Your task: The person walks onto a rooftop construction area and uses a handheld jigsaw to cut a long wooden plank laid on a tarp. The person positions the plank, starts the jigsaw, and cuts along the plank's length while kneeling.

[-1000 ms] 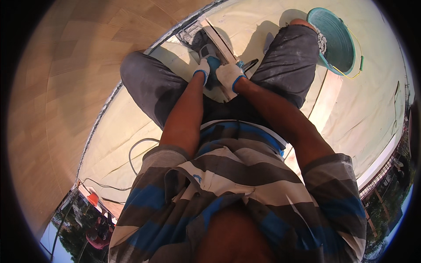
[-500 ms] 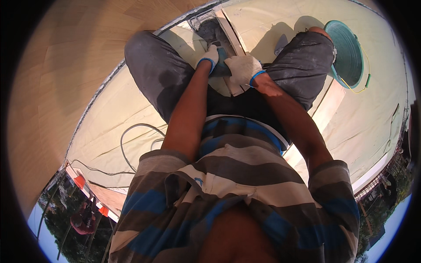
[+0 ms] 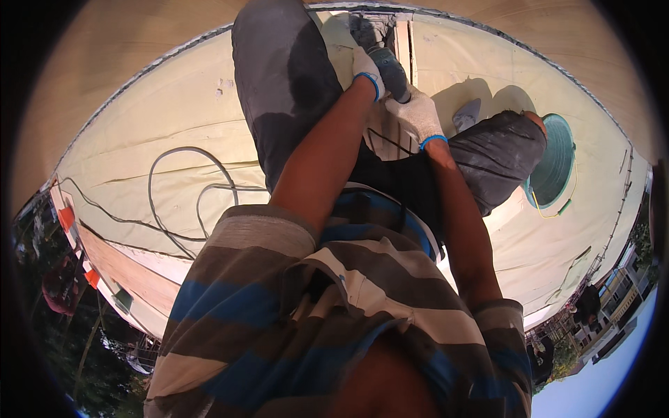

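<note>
Both my hands wear whitish work gloves with blue cuffs. They grip a dark teal power tool [image 3: 389,72], shaped like an angle grinder, between my knees. My left hand [image 3: 368,72] is closed on its left side, toward the front. Around its rear end my right hand [image 3: 417,115] is closed. The tool slants away from me, its far end toward a rough dark grey patch [image 3: 363,31] in an opening in the pale sheeting [image 3: 202,101]. What the tip touches is hard to make out. A wooden strip [image 3: 403,43] lies just right of the tool.
Beyond my right knee stands a green bucket [image 3: 555,164] with a yellow handle. A grey trowel-like blade [image 3: 466,115] lies near that knee. On the left, a grey cable [image 3: 155,182] loops over the sheeting. Boards with orange pieces [image 3: 66,218] line the left edge, trees below.
The view has shifted and turned, so bucket, opening and cable sit elsewhere in the picture. More of the tool's body shows, now slanting up to the left. Both hands still hold it.
</note>
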Action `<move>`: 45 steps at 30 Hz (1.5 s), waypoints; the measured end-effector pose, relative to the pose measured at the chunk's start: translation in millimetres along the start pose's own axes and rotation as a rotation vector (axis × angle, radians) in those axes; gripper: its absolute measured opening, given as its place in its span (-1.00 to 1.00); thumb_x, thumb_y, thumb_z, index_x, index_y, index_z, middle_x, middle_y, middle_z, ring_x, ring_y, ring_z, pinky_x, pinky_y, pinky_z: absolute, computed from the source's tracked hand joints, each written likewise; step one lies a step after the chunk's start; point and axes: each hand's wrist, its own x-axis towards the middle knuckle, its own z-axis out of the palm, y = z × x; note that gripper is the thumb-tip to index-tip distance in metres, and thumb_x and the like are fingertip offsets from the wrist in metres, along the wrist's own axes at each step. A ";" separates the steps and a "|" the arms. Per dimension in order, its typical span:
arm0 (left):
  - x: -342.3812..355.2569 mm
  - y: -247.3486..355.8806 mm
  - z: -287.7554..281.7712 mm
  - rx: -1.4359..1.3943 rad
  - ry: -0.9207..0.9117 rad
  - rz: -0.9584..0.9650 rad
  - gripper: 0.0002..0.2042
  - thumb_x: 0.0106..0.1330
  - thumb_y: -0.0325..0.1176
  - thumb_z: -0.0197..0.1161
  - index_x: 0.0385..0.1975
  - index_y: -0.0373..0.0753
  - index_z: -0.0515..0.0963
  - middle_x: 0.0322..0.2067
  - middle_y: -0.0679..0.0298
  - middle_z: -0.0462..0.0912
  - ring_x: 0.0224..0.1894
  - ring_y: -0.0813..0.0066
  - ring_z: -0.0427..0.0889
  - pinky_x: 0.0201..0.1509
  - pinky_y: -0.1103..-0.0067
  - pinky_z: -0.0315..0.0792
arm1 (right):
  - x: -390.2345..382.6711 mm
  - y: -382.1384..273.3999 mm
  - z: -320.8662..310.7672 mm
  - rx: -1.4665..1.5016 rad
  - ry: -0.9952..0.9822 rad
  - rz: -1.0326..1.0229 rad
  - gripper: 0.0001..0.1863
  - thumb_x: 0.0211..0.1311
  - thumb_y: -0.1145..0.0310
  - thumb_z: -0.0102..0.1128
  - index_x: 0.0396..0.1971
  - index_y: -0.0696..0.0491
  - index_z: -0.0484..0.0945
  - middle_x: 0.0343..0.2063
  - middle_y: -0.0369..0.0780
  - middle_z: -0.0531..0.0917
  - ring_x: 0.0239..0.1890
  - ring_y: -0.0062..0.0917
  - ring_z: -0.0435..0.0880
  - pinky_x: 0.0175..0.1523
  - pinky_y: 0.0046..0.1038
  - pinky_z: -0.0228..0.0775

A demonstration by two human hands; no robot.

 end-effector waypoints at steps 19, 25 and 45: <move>-84.6 -1.1 51.3 -0.545 -0.133 0.094 -0.38 0.35 0.43 0.06 -0.05 -0.04 0.63 -0.04 0.31 0.65 -0.03 0.29 0.60 0.12 0.27 0.50 | -2.2 -76.9 -55.9 -0.360 -0.096 -0.230 -0.43 0.19 -0.01 0.34 0.04 0.13 0.68 -0.16 0.15 0.74 0.00 0.03 0.72 0.09 -0.16 0.57; -123.5 5.6 46.2 -0.500 -0.207 0.056 -0.32 0.38 0.43 -0.06 0.13 -0.02 0.58 0.08 0.25 0.62 0.10 0.23 0.59 0.23 0.25 0.48 | -22.1 -96.1 -69.4 -0.574 -0.067 -0.311 -0.44 0.19 0.10 0.33 0.11 0.14 0.61 -0.10 0.11 0.73 -0.01 0.00 0.73 0.09 -0.12 0.60; -91.9 47.7 31.0 -0.229 -0.227 0.445 -0.30 0.50 0.28 -0.18 0.32 -0.19 0.48 0.33 0.08 0.51 0.36 0.00 0.47 0.48 0.13 0.33 | 12.2 -126.4 -20.2 -0.597 0.072 -0.385 -0.79 0.21 0.35 0.21 -0.34 0.14 0.76 -0.32 0.01 0.79 -0.22 -0.15 0.83 -0.16 -0.17 0.67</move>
